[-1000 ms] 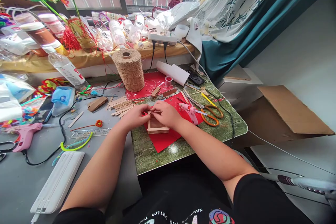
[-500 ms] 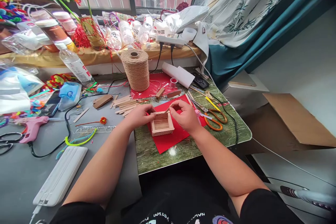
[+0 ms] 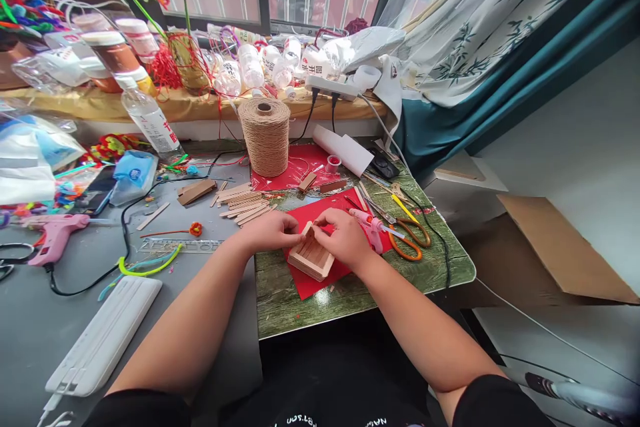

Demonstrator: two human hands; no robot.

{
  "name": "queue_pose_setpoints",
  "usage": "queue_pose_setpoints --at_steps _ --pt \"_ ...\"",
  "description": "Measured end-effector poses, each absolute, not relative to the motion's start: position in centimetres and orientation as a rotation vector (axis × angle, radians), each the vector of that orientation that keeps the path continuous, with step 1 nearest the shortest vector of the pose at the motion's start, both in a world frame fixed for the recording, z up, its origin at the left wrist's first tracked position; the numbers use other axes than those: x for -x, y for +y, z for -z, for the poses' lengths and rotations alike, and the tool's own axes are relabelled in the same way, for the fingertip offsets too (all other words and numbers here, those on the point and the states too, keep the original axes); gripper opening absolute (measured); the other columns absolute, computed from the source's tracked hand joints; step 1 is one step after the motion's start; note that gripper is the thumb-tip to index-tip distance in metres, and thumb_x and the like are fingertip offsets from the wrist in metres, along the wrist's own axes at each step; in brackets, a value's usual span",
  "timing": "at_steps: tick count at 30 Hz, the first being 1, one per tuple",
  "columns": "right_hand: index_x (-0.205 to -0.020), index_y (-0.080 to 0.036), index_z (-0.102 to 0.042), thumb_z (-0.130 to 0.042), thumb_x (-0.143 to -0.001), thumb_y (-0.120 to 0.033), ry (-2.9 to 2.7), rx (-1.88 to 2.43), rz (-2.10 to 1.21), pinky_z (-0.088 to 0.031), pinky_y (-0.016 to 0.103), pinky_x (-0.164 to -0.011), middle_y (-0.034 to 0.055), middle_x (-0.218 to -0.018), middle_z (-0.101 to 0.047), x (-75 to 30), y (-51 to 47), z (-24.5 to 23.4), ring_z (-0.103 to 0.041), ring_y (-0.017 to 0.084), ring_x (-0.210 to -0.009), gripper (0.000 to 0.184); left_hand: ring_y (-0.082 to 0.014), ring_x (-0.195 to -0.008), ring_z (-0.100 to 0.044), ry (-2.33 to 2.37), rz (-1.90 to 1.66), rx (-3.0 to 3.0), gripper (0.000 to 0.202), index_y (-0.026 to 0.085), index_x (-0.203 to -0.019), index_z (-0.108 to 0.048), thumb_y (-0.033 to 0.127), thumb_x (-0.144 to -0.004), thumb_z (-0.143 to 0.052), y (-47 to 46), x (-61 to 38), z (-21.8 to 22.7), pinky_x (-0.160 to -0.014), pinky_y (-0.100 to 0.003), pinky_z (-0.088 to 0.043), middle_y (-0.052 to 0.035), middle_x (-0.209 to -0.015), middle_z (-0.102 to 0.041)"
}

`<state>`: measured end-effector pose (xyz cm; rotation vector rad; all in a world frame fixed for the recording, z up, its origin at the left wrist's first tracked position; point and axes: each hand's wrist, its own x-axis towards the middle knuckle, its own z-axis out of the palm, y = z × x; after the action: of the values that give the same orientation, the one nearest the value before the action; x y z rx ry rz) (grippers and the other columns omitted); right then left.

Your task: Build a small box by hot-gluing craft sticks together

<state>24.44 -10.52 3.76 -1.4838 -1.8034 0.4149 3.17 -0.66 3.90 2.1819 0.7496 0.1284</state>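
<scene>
A small square box of wooden sticks (image 3: 311, 259) lies turned at an angle on a red paper sheet (image 3: 310, 283) on the green table. My left hand (image 3: 273, 232) pinches the box's far left corner with curled fingers. My right hand (image 3: 343, 235) grips its far right side, fingers closed on the rim. A heap of loose wooden sticks (image 3: 245, 203) lies just beyond my left hand.
A big spool of twine (image 3: 265, 135) stands behind. Orange scissors (image 3: 407, 235) and a pink glue gun (image 3: 369, 225) lie to the right; a second pink glue gun (image 3: 50, 237) and a white power strip (image 3: 103, 337) lie to the left. Bottles crowd the sill.
The box has been rotated from square-on to a diagonal, with both hands staying on its far edge. The view has shifted slightly.
</scene>
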Motion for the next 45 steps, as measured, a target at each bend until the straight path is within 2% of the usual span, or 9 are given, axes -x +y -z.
queue_pose_setpoints --at_steps 6,10,12,16,21,29,36,41,45 --pt "-0.09 -0.022 -0.069 -0.064 -0.092 -0.018 -1.775 1.454 -0.555 -0.05 0.032 -0.08 0.0028 -0.092 -0.072 -24.1 -10.5 -2.9 -0.066 0.02 -0.089 0.007 -0.0156 -0.062 -0.055 0.732 -0.108 -2.139 0.043 0.02 -0.071 -0.065 0.059 -0.09 -0.059 -0.8 -3.2 -3.7 -0.058 -0.027 -0.04 0.0006 -0.066 -0.065" --pt "-0.095 -0.023 -0.071 -0.063 -0.095 -0.018 -1.772 1.409 -0.596 -0.051 0.033 -0.084 0.0035 -0.096 -0.073 -24.3 -10.5 -2.7 -0.067 0.02 -0.093 0.009 -0.0209 -0.089 -0.066 0.76 -0.477 -2.146 0.03 0.021 -0.099 -0.069 0.047 -0.086 -0.067 -1.1 -4.0 -3.6 -0.078 -0.031 -0.052 -0.0049 -0.099 -0.074" --pt "-0.096 -0.023 -0.071 -0.064 -0.094 -0.017 -1.771 1.392 -0.598 -0.051 0.033 -0.086 0.0036 -0.097 -0.072 -24.4 -10.5 -2.7 -0.067 0.02 -0.094 0.009 -0.0222 -0.1 -0.068 0.724 -0.494 -2.108 0.031 0.021 -0.11 -0.069 0.038 -0.084 -0.066 -1.3 -4.5 -3.3 -0.087 -0.033 -0.054 -0.0066 -0.112 -0.074" --pt "-0.093 -0.022 -0.07 -0.064 -0.095 -0.018 -1.752 1.368 -0.58 -0.051 0.033 -0.085 0.004 -0.098 -0.067 -24.5 -10.5 -2.7 -0.065 0.019 -0.093 0.008 -0.0209 -0.09 -0.068 0.78 -0.425 -2.07 0.024 0.021 -0.101 -0.07 0.028 -0.08 -0.061 -1.8 -5.5 -2.7 -0.082 -0.033 -0.054 -0.004 -0.1 -0.075" --pt "-0.092 -0.023 -0.07 -0.063 -0.096 -0.016 -1.758 1.313 -0.61 -0.051 0.033 -0.088 0.0036 -0.099 -0.064 -24.5 -10.5 -2.4 -0.065 0.018 -0.094 0.011 -0.0219 -0.088 -0.066 0.849 -0.451 -2.162 0.024 0.021 -0.096 -0.069 0.023 -0.075 -0.059 -2.5 -6.5 -2.3 -0.078 -0.033 -0.051 -0.0033 -0.096 -0.073" --pt "-0.094 -0.023 -0.068 -0.062 -0.095 -0.017 -1.764 1.32 -0.63 -0.052 0.036 -0.083 0.0053 -0.098 -0.065 -24.4 -10.3 -2.2 -0.063 0.021 -0.094 0.008 -0.022 -0.079 -0.062 1.014 -0.475 -2.236 0.009 0.022 -0.082 -0.063 0.025 -0.074 -0.063 -3.2 -6.8 -2.1 -0.067 -0.033 -0.043 -0.0037 -0.085 -0.07" --pt "-0.094 -0.024 -0.069 -0.065 -0.094 -0.024 -1.721 1.326 -0.649 -0.056 0.037 -0.082 0.0055 -0.098 -0.068 -24.1 -10.5 -2.2 -0.065 0.023 -0.096 0.004 -0.0236 -0.082 -0.064 1.035 -0.477 -2.285 0.009 0.022 -0.084 -0.066 0.026 -0.075 -0.065 -3.1 -6.5 -2.0 -0.067 -0.034 -0.043 -0.0055 -0.088 -0.072" --pt "-0.105 -0.025 -0.066 -0.064 -0.096 -0.029 -1.562 1.323 -0.502 -0.056 0.042 -0.09 0.0069 -0.103 -0.068 -24.0 -10.4 -2.6 -0.066 0.024 -0.097 0.01 -0.0238 -0.08 -0.065 1.069 -0.489 -2.308 0.008 0.023 -0.084 -0.067 0.027 -0.077 -0.066 -2.7 -5.9 -2.5 -0.068 -0.034 -0.046 -0.005 -0.086 -0.072" --pt "-0.117 -0.025 -0.064 -0.06 -0.098 -0.027 -1.571 1.265 -0.405 -0.055 0.041 -0.094 0.0084 -0.111 -0.067 -22.7 -8.4 -5.5 -0.065 0.024 -0.102 0.02 -0.0247 -0.08 -0.066 1.099 -0.452 -2.308 0.008 0.021 -0.084 -0.068 0.027 -0.078 -0.069 -2.5 -5.8 -2.6 -0.069 -0.034 -0.048 -0.006 -0.086 -0.072"
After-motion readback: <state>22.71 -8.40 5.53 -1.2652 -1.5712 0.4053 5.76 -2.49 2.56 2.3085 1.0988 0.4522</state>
